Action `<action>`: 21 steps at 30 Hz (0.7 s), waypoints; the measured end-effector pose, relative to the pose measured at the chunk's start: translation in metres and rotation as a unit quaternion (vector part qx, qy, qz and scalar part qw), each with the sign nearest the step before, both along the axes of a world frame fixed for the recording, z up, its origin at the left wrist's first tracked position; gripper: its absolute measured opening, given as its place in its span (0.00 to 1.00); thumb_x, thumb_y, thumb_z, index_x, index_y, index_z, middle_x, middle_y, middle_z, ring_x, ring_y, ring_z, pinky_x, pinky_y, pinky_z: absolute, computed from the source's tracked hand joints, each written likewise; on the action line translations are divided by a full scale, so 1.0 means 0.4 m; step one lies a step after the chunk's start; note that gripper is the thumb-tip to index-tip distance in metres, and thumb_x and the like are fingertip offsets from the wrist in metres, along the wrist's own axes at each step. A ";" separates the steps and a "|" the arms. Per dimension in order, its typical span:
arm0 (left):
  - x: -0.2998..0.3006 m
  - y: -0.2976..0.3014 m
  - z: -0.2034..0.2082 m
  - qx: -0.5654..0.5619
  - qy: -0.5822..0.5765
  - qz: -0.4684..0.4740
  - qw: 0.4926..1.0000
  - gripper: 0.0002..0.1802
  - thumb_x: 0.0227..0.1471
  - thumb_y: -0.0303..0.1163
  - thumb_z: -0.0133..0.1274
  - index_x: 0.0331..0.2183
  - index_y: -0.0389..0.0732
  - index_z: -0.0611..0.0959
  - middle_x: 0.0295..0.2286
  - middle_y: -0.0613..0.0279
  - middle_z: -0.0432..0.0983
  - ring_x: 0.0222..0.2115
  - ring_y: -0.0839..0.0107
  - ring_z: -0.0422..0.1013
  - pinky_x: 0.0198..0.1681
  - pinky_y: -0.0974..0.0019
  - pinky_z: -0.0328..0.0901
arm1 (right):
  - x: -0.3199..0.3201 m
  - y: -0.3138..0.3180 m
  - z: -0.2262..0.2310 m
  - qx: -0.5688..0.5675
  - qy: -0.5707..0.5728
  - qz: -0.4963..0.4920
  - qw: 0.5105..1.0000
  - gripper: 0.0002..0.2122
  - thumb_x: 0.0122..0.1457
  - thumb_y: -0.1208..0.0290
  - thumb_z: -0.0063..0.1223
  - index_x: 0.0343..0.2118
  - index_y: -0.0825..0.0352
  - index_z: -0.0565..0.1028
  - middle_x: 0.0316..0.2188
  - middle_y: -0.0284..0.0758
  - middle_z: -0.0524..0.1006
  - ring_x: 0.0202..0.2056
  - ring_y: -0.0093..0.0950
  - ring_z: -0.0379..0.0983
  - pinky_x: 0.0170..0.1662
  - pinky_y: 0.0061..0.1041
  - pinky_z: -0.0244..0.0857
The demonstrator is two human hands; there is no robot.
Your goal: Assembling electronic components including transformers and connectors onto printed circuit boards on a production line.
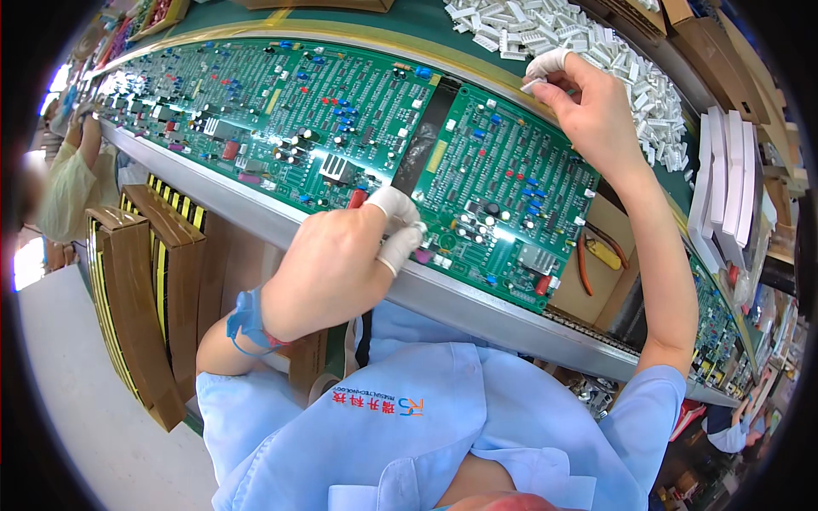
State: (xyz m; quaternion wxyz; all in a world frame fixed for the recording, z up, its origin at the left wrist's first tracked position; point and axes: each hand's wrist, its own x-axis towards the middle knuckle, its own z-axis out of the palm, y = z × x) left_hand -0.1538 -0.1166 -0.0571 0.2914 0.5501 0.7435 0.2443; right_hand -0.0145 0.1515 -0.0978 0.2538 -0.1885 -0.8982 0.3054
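My left hand (332,251), with white finger cots on thumb and forefinger, is closed in a pinch at the near-left corner of a green circuit board (456,183). A small white part shows between its fingertips, touching or just above the board; I cannot tell which. Over the board's far edge, my right hand (592,106) pinches a small white connector (532,85); a cot covers its forefinger. Right behind that hand lies a heap of white connectors (596,55). The board carries chips, blue and red parts, capacitors and a heat sink (537,258).
More populated circuit boards (281,111) line the metal rail (204,180) to the left. Pliers (603,254) with orange handles lie in a cardboard box (588,294) at right. Cardboard boxes (153,298) stand below left. A co-worker's arm (89,140) shows at far left.
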 end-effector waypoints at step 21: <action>0.018 0.028 -0.034 0.006 -0.122 0.056 0.991 0.07 0.51 0.27 0.60 0.32 0.34 0.82 0.23 0.64 0.78 0.18 0.82 0.65 0.22 0.74 0.61 | 0.041 -0.083 -0.003 0.286 -0.224 -0.063 0.930 0.05 0.52 0.73 0.57 0.26 0.64 0.72 0.27 0.34 0.73 0.30 0.37 0.75 0.31 0.35 0.68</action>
